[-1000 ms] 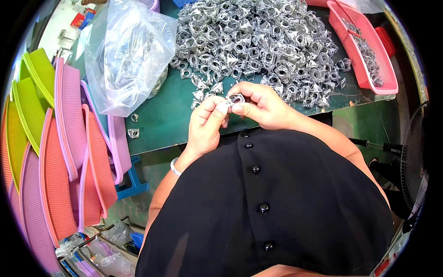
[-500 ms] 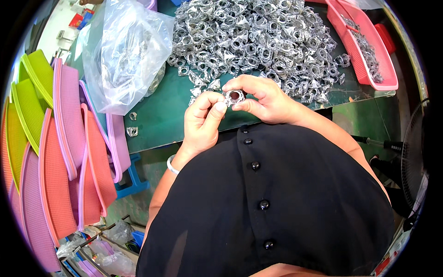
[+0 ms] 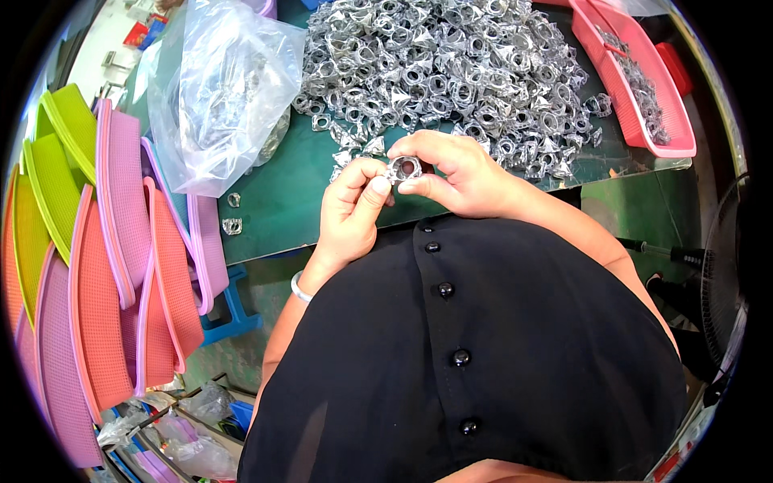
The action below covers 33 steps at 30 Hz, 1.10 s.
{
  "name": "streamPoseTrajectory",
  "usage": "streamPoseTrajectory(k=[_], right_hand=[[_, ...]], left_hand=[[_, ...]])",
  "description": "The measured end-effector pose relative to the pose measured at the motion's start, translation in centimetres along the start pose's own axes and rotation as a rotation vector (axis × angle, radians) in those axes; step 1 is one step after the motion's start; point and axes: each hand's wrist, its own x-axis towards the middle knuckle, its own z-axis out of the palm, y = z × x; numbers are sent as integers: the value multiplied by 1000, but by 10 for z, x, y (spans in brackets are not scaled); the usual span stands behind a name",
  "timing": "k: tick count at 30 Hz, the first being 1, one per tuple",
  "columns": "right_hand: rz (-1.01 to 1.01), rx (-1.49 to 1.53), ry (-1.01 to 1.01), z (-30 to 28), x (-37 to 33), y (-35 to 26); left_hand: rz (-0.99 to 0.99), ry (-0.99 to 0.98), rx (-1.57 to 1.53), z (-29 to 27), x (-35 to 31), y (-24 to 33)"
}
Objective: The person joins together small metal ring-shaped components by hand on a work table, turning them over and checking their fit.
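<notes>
Between my hands, just above the near edge of the green table, is a small silver ring-shaped metal piece [image 3: 405, 169] with a round opening. My left hand [image 3: 351, 208] pinches its left side with thumb and forefinger. From the other side, the thumb and forefinger of my right hand [image 3: 459, 173] grip it too. Right beyond my fingers lies a large heap of similar silver metal pieces [image 3: 443, 72]. Two loose pieces, one of them a square-looking silver piece [image 3: 232, 226], rest on the table to the left of my left hand.
A clear plastic bag [image 3: 225, 97] stands left of the heap. The pink basket [image 3: 680, 143] at the right holds more metal pieces. Stacked purple, orange and green baskets [image 3: 101, 322] fill the left side. A blue stool [image 3: 233, 310] and a black fan [image 3: 721, 274] flank me.
The metal piece has turned slightly and shifted a little left between my fingers. Both hands stay in nearly the same place.
</notes>
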Motion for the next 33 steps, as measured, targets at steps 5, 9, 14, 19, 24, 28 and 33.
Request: streamPoseTrajectory(k=[5, 9, 14, 19, 24, 28, 33], right_hand=[[-103, -231, -36, -6, 5, -7], [-129, -312, -62, -6, 7, -9], [247, 105, -111, -3, 9, -10], [528, 409, -169, -8, 16, -10], [658, 725, -159, -8, 16, -2], [728, 826, -143, -6, 15, 0], [752, 788, -156, -6, 16, -1]], left_hand=[[-81, 25, -187, 0, 1, -4], [-81, 47, -199, 1, 1, -6], [-161, 42, -253, -2, 1, -2], [-154, 51, -188, 0, 3, 8], [-20, 40, 40, 0, 6, 13], [48, 75, 107, 0, 9, 9], [57, 144, 146, 1, 11, 9]])
